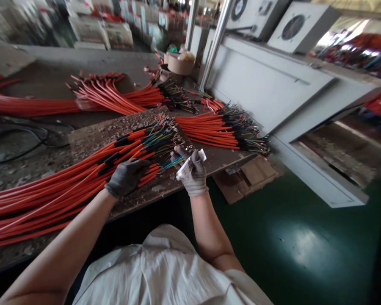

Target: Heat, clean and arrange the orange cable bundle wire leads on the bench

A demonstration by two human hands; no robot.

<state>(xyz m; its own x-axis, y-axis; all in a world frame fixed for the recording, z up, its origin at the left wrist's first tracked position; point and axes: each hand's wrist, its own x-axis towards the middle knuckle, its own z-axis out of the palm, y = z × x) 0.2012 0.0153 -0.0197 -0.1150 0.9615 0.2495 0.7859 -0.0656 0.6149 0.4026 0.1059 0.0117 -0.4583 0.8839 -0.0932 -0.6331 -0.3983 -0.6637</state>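
Observation:
Orange cables (66, 180) lie in a thick bundle across the near side of the workbench, with black sleeves and thin coloured wire ends (165, 142) at their right. My left hand (127, 177), in a dark grey glove, is closed round cables near those ends. My right hand (193, 171), in a lighter grey glove, pinches a small white strip (186, 168) whose kind I cannot make out. Blue and yellow-green wires (175, 162) run to its fingers, and metal tips show just beyond them. The gloves partly hide the cable ends.
More orange cable bundles (206, 129) lie beyond, on the worn workbench (95, 131) with its scattered debris. A black cord (34, 135) curls at left. Brown tape rolls (180, 64) stand at the back. A white metal cabinet (250, 80) borders the right, above a green floor (273, 245).

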